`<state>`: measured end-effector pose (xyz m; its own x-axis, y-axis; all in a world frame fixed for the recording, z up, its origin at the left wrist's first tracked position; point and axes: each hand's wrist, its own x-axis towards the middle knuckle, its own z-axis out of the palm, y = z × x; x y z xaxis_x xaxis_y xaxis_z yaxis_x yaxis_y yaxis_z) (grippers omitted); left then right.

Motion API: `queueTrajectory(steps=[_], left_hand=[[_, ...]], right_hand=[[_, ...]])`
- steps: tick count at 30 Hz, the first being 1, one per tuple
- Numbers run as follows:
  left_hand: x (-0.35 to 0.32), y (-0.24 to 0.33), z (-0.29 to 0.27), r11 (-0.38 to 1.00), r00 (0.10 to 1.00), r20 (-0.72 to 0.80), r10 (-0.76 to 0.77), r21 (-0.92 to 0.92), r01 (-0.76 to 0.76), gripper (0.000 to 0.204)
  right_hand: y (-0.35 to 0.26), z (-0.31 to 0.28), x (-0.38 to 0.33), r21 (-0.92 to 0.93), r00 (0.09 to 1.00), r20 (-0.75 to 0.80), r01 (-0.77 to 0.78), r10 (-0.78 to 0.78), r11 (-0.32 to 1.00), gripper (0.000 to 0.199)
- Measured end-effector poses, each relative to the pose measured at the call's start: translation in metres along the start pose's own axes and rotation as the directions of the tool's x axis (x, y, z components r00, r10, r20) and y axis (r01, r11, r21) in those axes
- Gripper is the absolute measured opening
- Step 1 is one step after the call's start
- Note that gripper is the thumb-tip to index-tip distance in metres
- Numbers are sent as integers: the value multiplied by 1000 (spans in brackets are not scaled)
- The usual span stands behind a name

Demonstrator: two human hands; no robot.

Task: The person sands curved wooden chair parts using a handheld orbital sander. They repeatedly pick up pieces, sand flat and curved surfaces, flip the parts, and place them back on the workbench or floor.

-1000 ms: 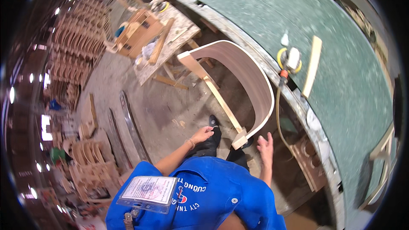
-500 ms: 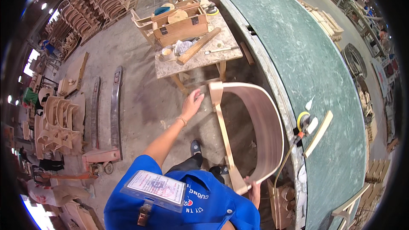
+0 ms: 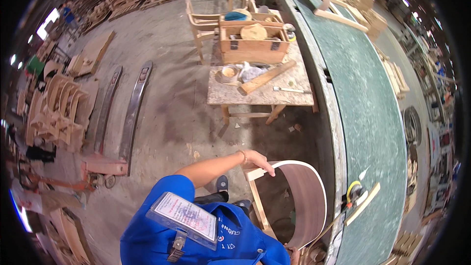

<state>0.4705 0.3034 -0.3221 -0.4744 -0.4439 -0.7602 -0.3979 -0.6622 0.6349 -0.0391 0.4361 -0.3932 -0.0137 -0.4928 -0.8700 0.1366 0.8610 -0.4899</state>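
A curved brown plywood chair back (image 3: 306, 201) with a pale wooden rail (image 3: 257, 203) across its open side stands on end on the floor, right in front of me and against the green bench. My left hand (image 3: 257, 159) lies over the wooden block at the rail's top end, fingers draped on it. Only a sliver of my right hand (image 3: 294, 253) shows at the lower edge of the picture, by the bottom of the chair back; its grip is hidden. A badge is clipped to my blue shirt (image 3: 196, 235).
A long green-topped bench (image 3: 373, 118) runs along the right, with a yellow sander (image 3: 355, 192) and a wooden stick (image 3: 364, 204) on it. Ahead stands a small work table (image 3: 262, 95) with a wooden box (image 3: 252, 39). At left are a pallet jack (image 3: 125, 118) and stacked chair parts (image 3: 56, 108).
My left hand went from the rail's lower part up to its top end and now rests there. The chair back stands more upright and closer to me; my view has swung toward the work table.
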Motion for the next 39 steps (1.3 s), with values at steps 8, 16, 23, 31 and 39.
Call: queueTrajectory(steps=[8,16,23,31,39], left_hand=[[-75,-68,38,770,816,-564,129,-462,-441,84],[-285,-184,21,745,631,-751,-195,-532,-403,48],[-451,-248,-116,808,443,-810,-385,-527,-262,18],[-506,-307,-366,937,452,-832,-321,-350,21,28],[-469,-306,-514,630,83,-952,295,259,732,59]], right_hand=[[-52,33,30,-167,994,100,57,-40,984,37],[-91,239,-13,-505,870,488,349,-72,789,23],[5,487,30,-559,887,433,125,160,820,19],[140,705,32,-152,916,390,-35,92,988,5],[150,822,44,-335,650,645,-233,402,913,31]])
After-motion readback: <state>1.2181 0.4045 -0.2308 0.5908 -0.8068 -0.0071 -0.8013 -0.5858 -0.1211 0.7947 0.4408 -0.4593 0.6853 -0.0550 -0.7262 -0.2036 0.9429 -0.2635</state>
